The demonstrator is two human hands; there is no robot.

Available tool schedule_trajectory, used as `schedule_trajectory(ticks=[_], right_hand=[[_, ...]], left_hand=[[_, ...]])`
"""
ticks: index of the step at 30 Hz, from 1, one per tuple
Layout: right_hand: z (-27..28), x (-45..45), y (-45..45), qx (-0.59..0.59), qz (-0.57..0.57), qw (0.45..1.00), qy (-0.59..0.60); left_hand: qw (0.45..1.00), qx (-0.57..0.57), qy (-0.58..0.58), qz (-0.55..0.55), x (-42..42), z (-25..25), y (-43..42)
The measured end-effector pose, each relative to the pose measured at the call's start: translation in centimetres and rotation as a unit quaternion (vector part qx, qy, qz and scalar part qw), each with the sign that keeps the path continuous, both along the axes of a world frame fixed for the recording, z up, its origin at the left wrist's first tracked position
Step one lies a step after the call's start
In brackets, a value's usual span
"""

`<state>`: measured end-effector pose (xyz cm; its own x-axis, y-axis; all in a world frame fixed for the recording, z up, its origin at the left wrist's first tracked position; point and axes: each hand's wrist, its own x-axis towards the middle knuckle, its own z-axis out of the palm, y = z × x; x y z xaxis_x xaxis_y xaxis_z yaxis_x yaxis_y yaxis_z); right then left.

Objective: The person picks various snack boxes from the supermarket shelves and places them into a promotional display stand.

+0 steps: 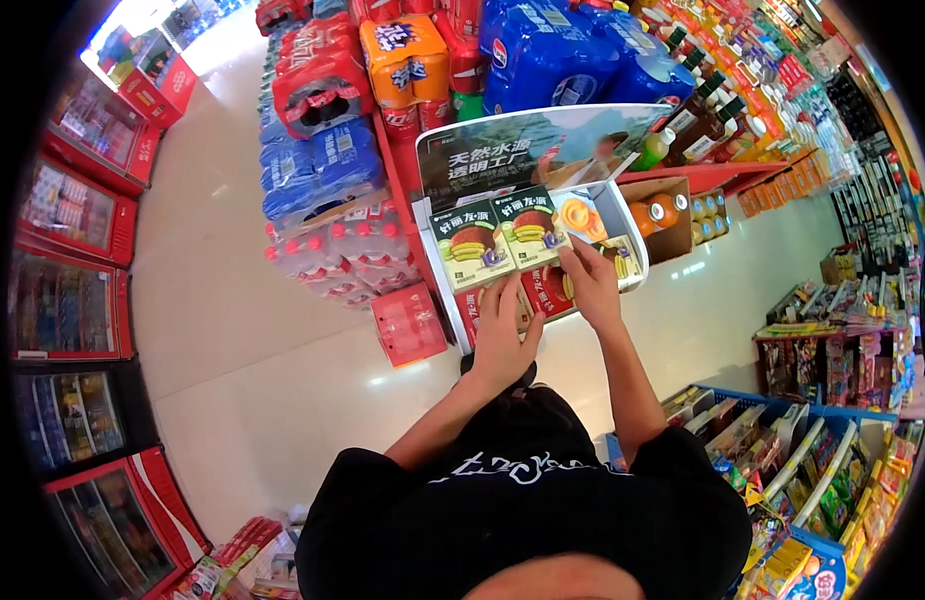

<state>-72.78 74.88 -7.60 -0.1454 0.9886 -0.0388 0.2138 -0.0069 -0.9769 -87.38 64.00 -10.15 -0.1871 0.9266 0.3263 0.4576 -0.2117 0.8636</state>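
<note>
Two pale green snack boxes, a left one (pixel 473 243) and a right one (pixel 532 228), lie side by side in a white display bin (pixel 638 250). Fingers spread, my left hand (pixel 501 338) rests at the lower edge of the left box, over red boxes (pixel 549 288). My right hand (pixel 592 281) touches the lower right side of the right box with its fingertips, thumb and fingers apart. A box with a round orange picture (pixel 580 216) lies to the right of the green ones. Behind the bin stands a sign board (pixel 483 160) with white characters.
Drink packs, red (pixel 318 75), orange (pixel 405 60) and blue (pixel 548 58), are stacked behind the bin. A red carton (pixel 410 324) sits on the floor at its left. Red fridges (pixel 78 300) line the left; snack racks (pixel 823 470) stand at lower right.
</note>
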Motion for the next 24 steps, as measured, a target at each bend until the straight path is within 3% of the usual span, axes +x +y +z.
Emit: schedule_trajectory(ticks=[8, 12, 18, 20, 23, 24], right_hand=[[-0.2, -0.8, -0.5, 0.052, -0.018, 0.995, -0.086], [0.1, -1.2, -0.9, 0.043, -0.03, 0.994, -0.092], [0.0, -1.0, -0.9, 0.082, -0.042, 0.99, -0.104], [0.4, -0.7, -1.3, 0.065, -0.05, 0.992, -0.093], [0.4, 1.0, -4.8, 0.179, -0.104, 0.978, -0.016], [1.1, 2.2, -7.1, 0.154, -0.108, 0.982, 0.005]], left_hand=[[0.997, -0.068, 0.012, -0.033, -0.4, 0.6, 0.2], [0.972, -0.018, 0.227, -0.056, 0.6, 0.5, 0.1], [0.933, -0.06, 0.353, -0.039, 2.2, -0.7, -1.0], [0.926, -0.056, 0.372, -0.034, 2.4, -0.6, -1.4], [0.935, -0.015, 0.353, -0.036, 2.5, -0.5, -1.6], [0.941, -0.007, 0.336, -0.042, 2.6, -0.7, -1.9]])
